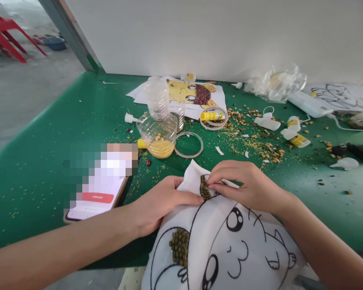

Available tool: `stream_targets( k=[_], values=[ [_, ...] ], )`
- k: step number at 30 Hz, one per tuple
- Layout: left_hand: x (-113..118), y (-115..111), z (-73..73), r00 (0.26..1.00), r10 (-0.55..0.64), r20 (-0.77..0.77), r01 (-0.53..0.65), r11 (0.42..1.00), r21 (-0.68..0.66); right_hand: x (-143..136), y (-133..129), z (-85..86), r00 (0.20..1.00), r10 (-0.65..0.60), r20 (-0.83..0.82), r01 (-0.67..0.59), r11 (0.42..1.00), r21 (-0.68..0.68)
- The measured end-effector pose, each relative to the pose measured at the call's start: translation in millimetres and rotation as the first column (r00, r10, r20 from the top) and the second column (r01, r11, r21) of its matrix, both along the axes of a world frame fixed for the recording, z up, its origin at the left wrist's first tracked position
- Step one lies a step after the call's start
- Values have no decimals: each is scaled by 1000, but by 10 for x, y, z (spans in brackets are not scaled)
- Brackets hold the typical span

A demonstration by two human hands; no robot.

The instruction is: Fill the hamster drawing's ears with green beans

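A white sheet with a black-outlined cartoon drawing [234, 249] lies tilted over the near table edge. Green mung beans [180, 245] cover part of a rounded shape at its lower left, and more fill a narrow shape near the top. My left hand [160, 201] grips the sheet's upper left edge, thumb on top beside the upper beans. My right hand [242, 181] has thumb and forefinger pinched at those same beans; whatever sits between its fingertips is too small to make out.
A phone [99, 185] lies left of my arm. Ahead are a clear plastic cup of yellow grains [160, 137], a tape roll [189, 145], a glue stick [211, 116], a bean-covered picture [181, 93], small glue bottles [295, 138] and scattered grains on the green table [48, 161].
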State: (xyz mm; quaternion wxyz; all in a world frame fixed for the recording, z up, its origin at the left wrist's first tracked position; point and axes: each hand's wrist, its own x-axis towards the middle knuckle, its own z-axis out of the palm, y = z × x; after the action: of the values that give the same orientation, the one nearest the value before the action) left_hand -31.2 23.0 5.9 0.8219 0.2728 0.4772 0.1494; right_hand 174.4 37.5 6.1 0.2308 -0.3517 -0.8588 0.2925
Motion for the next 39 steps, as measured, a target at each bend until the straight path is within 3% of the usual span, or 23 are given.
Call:
stream_targets(
  k=[31, 39],
  values=[
    [18, -17, 13, 999, -12, -29, 13, 999, 33, -10, -21, 20, 999, -12, 32, 15, 996, -87],
    [16, -33, 19, 997, 6, -78, -5, 1000, 14, -19, -28, 11, 1000, -6, 26, 7, 1000, -13]
  ],
)
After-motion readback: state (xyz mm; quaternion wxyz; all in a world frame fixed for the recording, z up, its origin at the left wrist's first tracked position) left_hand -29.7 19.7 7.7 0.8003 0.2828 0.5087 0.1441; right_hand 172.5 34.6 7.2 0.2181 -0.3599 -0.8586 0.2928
